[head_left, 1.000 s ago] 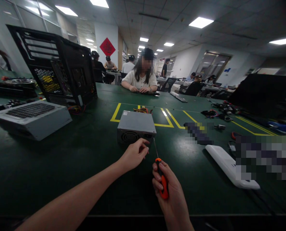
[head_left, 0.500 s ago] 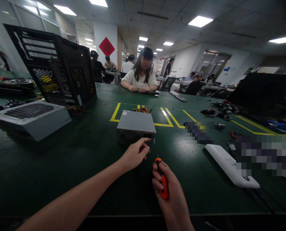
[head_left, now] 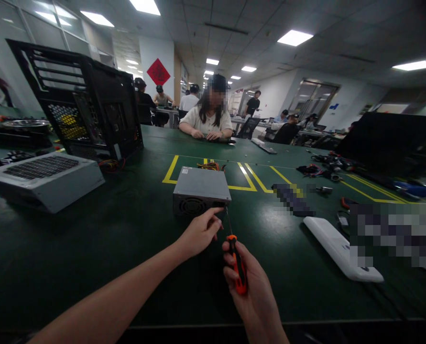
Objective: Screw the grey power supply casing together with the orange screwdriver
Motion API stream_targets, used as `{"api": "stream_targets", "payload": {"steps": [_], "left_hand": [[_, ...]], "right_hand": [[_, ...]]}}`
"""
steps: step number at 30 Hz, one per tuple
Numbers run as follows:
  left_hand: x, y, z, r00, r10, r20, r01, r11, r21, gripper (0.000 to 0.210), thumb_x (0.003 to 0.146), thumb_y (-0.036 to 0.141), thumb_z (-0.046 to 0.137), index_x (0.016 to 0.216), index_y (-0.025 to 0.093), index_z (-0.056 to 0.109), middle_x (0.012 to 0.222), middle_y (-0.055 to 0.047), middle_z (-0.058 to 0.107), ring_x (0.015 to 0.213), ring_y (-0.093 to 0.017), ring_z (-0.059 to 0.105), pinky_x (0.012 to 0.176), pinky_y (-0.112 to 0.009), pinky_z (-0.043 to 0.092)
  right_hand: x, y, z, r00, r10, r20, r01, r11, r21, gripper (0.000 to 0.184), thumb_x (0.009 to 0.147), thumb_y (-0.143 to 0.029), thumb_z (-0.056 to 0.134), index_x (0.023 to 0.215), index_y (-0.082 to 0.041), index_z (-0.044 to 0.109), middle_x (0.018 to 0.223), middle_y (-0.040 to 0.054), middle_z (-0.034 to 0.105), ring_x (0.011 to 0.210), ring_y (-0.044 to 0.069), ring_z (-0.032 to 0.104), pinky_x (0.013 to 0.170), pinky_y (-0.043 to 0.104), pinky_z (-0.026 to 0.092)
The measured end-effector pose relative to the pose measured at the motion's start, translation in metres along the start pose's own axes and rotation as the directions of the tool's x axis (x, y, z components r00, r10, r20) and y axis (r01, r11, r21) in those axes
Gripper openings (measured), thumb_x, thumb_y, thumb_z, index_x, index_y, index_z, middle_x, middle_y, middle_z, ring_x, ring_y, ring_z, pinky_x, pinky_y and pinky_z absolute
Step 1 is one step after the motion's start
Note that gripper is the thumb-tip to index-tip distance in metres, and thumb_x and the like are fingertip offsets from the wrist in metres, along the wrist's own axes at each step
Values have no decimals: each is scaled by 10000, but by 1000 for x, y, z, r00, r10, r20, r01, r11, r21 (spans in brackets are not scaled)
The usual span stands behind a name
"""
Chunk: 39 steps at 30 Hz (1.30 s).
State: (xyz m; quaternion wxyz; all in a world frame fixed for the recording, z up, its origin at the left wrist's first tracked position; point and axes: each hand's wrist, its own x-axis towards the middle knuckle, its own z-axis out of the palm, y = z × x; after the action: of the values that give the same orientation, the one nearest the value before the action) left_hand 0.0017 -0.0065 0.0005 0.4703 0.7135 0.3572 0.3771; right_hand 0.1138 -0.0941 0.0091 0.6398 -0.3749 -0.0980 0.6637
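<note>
A grey computer power supply (head_left: 202, 184) sits in the middle of the green table, its fan grille facing me and coloured cables bunched behind it. My left hand (head_left: 201, 233) reaches to its lower front edge, index finger stretched out by the right corner and the other fingers loosely bent; nothing shows in it. Wrapped in my right hand (head_left: 250, 277) is an orange-and-black screwdriver (head_left: 239, 267). Its thin shaft points up and away, with the tip at the power supply's lower right corner. Whether the tip touches a screw is too small to tell.
At left stand another power supply (head_left: 48, 177) and an open black computer case (head_left: 87, 105). A white device (head_left: 342, 248) lies at right, with loose cables (head_left: 327, 165) farther back. Across the table sits a person (head_left: 207, 117). Yellow tape (head_left: 252, 177) marks the tabletop.
The screwdriver in my right hand has turned slightly in the grip and swung a little left, its handle more upright. My left hand stays by the power supply's corner.
</note>
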Motion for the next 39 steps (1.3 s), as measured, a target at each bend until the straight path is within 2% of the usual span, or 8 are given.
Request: {"api": "stream_targets", "payload": {"steps": [5, 9, 15, 21, 26, 32, 35, 39], "left_hand": [[-2, 1, -1, 999, 28, -36, -26, 998, 58, 362, 828, 244, 401, 1178, 154, 429, 759, 12, 545, 542, -70, 502, 560, -208, 424], [-3, 4, -2, 999, 40, -33, -36, 993, 115, 335, 832, 234, 392, 1153, 155, 449, 749, 14, 556, 553, -78, 510, 567, -208, 423], [-6, 9, -3, 992, 116, -52, -95, 948, 303, 312, 842, 209, 382, 1131, 169, 491, 747, 7, 579, 671, -108, 541, 658, -221, 415], [-7, 9, -4, 988, 143, -62, -103, 896, 432, 313, 850, 211, 377, 1142, 181, 485, 826, -16, 608, 737, -125, 566, 679, -227, 418], [-6, 7, -7, 986, 148, -78, -86, 851, 518, 308, 860, 219, 368, 1145, 187, 479, 853, -27, 620, 766, -140, 582, 704, -245, 426], [-4, 6, -9, 984, 154, -94, -69, 803, 592, 325, 873, 234, 349, 1183, 190, 437, 855, -30, 629, 748, -145, 599, 697, -254, 438], [-3, 8, -9, 982, 166, -90, -73, 771, 633, 328, 878, 234, 336, 1193, 199, 423, 882, -32, 635, 749, -149, 605, 682, -255, 442], [-2, 11, -9, 981, 177, -76, -78, 725, 685, 323, 885, 236, 314, 1189, 207, 422, 944, -38, 638, 792, -166, 612, 694, -267, 448]], "right_hand": [[2, 0, -2, 999, 31, 30, -32, 998, 50, 96, 723, -179, 598, 779, -108, 564, 693, 13, 563, 406, 0, 354, 276, 79, 237], [2, 0, -1, 998, 64, 17, -66, 994, 87, 42, 739, -116, 565, 776, -97, 562, 642, -4, 529, 405, -2, 371, 277, 68, 242], [2, -2, 2, 978, 193, 78, -200, 976, 87, 231, 892, -213, 367, 914, -81, 556, 627, 10, 516, 400, 12, 396, 289, 79, 288], [2, -1, 0, 989, 138, 48, -143, 981, 129, 159, 879, -145, 393, 823, -99, 535, 669, 27, 533, 394, 3, 392, 270, 67, 233], [2, -3, 0, 969, 220, 109, -236, 959, 158, 240, 905, -204, 349, 905, -63, 544, 651, 24, 512, 426, 17, 426, 313, 86, 323], [1, -2, 0, 982, 176, 71, -187, 961, 203, 208, 895, -198, 366, 845, -93, 539, 677, 28, 512, 404, 8, 389, 269, 71, 233], [1, -3, -1, 979, 196, 62, -205, 958, 201, 197, 885, -174, 374, 840, -82, 542, 679, 33, 512, 412, 13, 409, 280, 76, 265], [2, -4, -4, 961, 247, 127, -269, 943, 198, 204, 872, -203, 403, 892, -69, 555, 638, 11, 485, 397, 16, 394, 285, 84, 279]]}}
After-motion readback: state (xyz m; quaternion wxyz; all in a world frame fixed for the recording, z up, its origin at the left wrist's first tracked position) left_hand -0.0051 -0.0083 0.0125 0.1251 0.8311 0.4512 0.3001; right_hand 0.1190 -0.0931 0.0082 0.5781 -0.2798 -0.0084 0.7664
